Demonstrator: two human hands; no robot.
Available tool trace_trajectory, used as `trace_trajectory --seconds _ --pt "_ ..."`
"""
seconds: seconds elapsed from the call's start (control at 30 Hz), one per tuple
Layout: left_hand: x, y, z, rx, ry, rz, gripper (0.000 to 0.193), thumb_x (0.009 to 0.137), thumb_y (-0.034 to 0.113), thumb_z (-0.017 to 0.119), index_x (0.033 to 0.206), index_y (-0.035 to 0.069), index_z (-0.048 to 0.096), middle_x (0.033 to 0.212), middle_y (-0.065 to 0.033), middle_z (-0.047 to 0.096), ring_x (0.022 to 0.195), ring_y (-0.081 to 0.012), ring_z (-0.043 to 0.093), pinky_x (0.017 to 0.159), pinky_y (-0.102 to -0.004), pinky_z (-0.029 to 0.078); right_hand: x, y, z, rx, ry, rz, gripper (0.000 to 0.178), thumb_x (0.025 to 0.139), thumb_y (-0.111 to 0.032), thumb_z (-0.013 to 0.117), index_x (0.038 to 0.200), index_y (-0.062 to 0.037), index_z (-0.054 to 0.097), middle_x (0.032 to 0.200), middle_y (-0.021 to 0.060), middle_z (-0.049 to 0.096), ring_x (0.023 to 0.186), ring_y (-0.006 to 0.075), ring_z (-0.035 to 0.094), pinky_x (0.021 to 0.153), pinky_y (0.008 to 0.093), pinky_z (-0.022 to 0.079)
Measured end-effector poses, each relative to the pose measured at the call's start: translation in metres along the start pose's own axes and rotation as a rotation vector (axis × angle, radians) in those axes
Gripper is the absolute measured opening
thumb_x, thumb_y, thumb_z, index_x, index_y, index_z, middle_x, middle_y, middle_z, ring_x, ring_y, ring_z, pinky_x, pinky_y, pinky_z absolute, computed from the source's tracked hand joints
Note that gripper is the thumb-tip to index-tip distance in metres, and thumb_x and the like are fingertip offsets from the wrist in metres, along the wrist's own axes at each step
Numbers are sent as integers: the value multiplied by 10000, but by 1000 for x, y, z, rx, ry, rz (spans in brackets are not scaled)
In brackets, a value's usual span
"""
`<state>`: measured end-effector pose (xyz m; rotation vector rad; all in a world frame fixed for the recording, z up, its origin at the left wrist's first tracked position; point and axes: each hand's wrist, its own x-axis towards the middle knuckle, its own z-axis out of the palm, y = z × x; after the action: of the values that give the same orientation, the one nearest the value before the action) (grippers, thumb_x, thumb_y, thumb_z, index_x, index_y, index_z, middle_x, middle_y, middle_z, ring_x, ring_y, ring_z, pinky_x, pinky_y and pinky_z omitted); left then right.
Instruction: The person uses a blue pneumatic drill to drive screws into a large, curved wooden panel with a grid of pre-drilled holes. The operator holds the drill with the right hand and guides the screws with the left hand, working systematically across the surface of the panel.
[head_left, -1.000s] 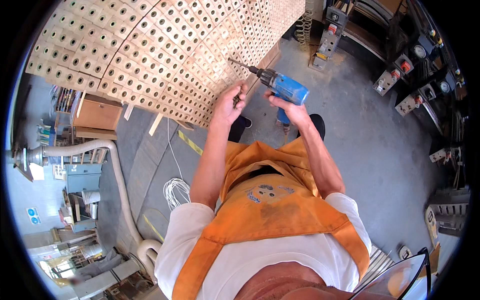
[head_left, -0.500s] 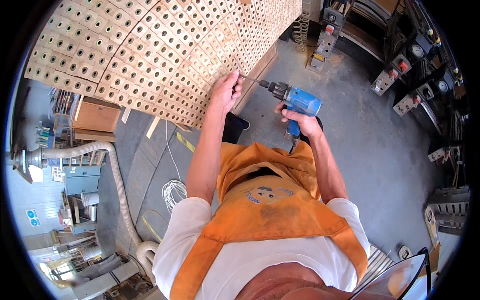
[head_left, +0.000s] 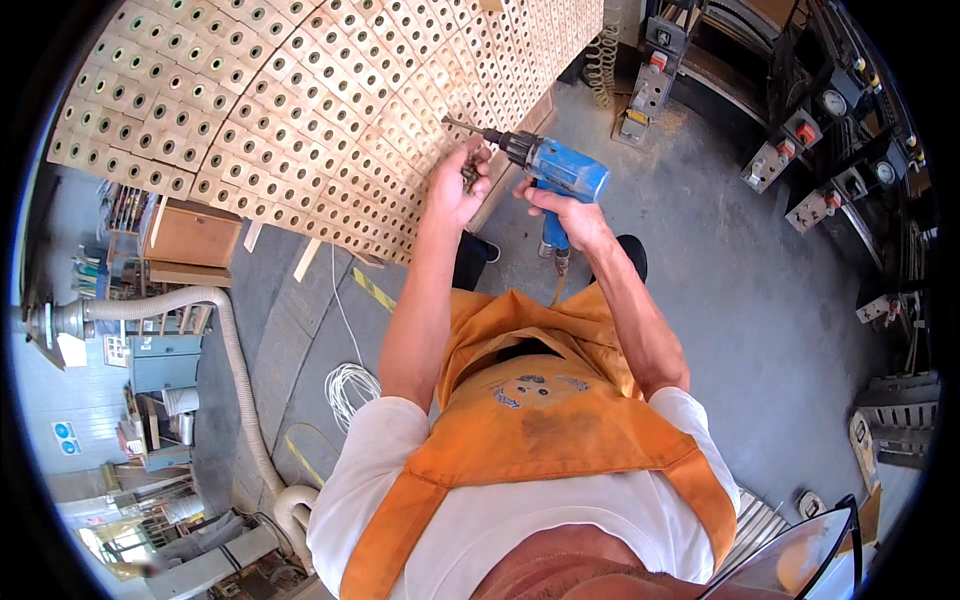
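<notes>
Two hands full: right hand (head_left: 568,212) gripping blue driver (head_left: 573,170), bit (head_left: 464,126) near drilled wood blocks (head_left: 310,125); left hand (head_left: 455,192), fingers curled, holding small metal parts (head_left: 470,174).

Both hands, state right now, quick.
Left hand: half-closed, fingers curled around small dark pieces, exact kind unclear.
Right hand: closed on the grip of a blue power driver.

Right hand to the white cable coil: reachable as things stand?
Probably not: the right hand is closed around the blue power driver, and the white cable coil lies down on the floor, past the left forearm.
</notes>
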<state>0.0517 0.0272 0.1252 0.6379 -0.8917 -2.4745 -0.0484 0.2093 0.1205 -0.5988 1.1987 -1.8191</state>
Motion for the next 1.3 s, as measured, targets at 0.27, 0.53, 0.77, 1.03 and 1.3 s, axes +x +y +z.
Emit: trace_trajectory --seconds 0.27,0.53,0.77,1.03,1.3 --pt "-34 -31 -24 250 63 -87 198 963 152 491 1094 8 525 881 -59 560 636 -110 489 442 -200 349 3 4 -2 -35 0 -46 241 798 -82 692 1026 -24 637 930 56 645 821 159 606 713 303 504" --pt "-36 -23 -17 247 33 -64 274 956 172 548 1175 7 541 917 -33 577 661 -79 491 452 -174 354 3 1 3 53 17 -8 244 785 -72 706 1010 -20 628 891 44 631 788 148 593 683 299 499" --pt "-31 -17 -10 268 36 -21 310 951 141 543 1229 5 525 931 -26 567 690 -81 494 474 -176 360 5 8 -5 20 -15 -43 289 785 -86 721 1055 -34 634 936 61 662 851 156 624 712 296 506" --pt "-21 13 -8 89 5 157 187 981 206 512 1065 43 545 883 0 540 635 -50 436 467 -172 346 -23 1 -21 16 -64 -42 299 816 -86 681 1101 -32 609 1020 84 670 950 194 636 752 318 506" --pt "-17 9 -1 -49 -179 31 220 987 250 509 1089 58 544 825 1 515 627 -56 434 459 -164 335 -35 0 -55 111 -153 87 305 808 -99 678 1098 -42 605 1040 89 670 1012 219 638 747 331 510"
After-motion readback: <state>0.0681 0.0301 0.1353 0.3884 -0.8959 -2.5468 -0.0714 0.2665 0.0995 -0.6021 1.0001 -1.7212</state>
